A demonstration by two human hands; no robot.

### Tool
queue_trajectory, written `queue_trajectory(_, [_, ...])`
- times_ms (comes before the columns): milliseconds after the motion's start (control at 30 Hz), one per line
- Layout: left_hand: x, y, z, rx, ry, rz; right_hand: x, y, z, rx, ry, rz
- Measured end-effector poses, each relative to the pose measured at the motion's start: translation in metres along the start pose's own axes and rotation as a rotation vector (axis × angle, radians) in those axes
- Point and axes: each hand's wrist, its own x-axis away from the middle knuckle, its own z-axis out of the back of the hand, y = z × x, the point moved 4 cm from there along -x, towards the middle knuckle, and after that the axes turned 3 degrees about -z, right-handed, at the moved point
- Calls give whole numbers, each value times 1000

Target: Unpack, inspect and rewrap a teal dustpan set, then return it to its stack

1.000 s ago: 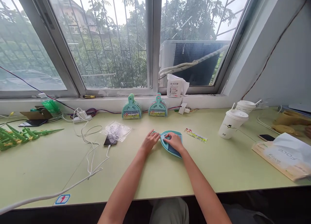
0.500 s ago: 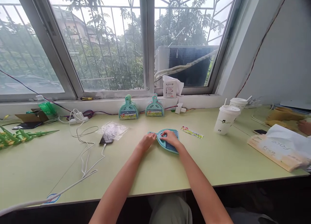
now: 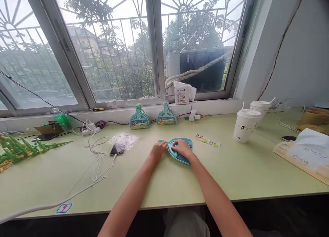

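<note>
A teal mini dustpan with a matching brush set into it lies flat on the table, its handle pointing left. My left hand is closed around the handle end. Over the body rests my right hand, its thumb and fingers pinching at the brush's grip; the exact contact is partly hidden by the hand. Just right of the set is a loose printed label strip. Crumpled clear plastic wrap sits to the left, beside a phone on a charging cable.
Two stacks of packaged dustpan sets, one left and one right, stand by the sill. White paper cups and a tissue pack are on the right. White cables and green plastic pieces lie on the left.
The camera view has turned slightly, so the scene sits a little differently in the frame. Both hands keep nearly the same hold on the dustpan and brush.
</note>
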Motion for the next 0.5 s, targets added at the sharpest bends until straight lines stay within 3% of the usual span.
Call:
queue_trajectory(67, [1, -4, 2, 96, 138, 38, 2, -4, 0, -8, 12, 6])
queue_trajectory(133, [2, -9, 8, 255, 348, 118, 4, -7, 2, -30, 25, -11])
queue_trajectory(200, [2, -14, 10, 538, 532, 258, 5, -9, 5, -68, 95, -46])
queue_trajectory(233, [0, -16, 7, 743, 561, 339, 5, -11, 7, -96, 156, -63])
queue_trajectory(300, [-6, -12, -6, 1212, 450, 465, 4, -15, 10, -172, 296, -70])
queue_trajectory(367, [-12, 0, -18, 1581, 226, 486, 3, -18, 12, -261, 364, -37])
queue_trajectory(433, [-14, 7, -23, 1742, 114, 490, 0, -16, 13, -345, 344, -22])
queue_trajectory(500, [-13, 2, -24, 1770, 156, 546, -3, -4, 19, -355, 366, -64])
